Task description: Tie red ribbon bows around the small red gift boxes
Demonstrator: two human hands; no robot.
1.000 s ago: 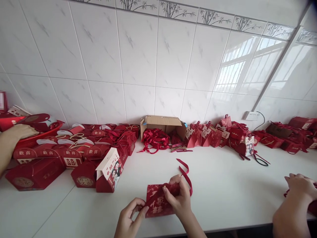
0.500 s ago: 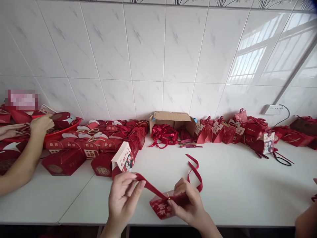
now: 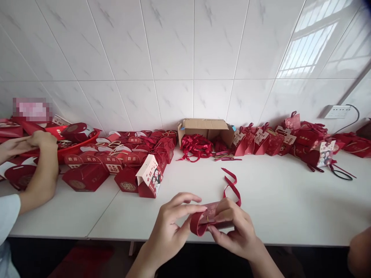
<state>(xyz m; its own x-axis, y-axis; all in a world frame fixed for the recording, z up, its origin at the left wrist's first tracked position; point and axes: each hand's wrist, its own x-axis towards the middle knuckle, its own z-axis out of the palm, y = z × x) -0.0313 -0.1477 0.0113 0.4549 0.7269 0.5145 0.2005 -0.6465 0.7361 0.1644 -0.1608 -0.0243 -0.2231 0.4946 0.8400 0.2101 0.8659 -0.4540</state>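
My left hand (image 3: 174, 220) is closed, pinching a dark red ribbon (image 3: 196, 227) that curls into a loop at its fingertips. My right hand (image 3: 239, 227) grips a small red gift box (image 3: 212, 209) at its top edge, close to where the ribbon meets it. A thin gold-coloured bit shows at that spot. Much of the box is behind my fingers. Beyond my right hand, a length of red ribbon (image 3: 232, 189) trails in bends over the white table (image 3: 269, 200).
Rows of red boxes (image 3: 85, 177) stand on the left, with an upright box (image 3: 150, 177) at their corner. An open carton (image 3: 207, 124) spills red ribbons (image 3: 195, 146). More red boxes (image 3: 262, 141) line the wall at right. A co-worker's arms (image 3: 43, 166) reach near a red basin (image 3: 95, 136).
My left hand has moved right, towards the box, and the ribbon that was stretched out straight is now bent into a loop. The camera view has shifted. The co-worker's hands have come together.
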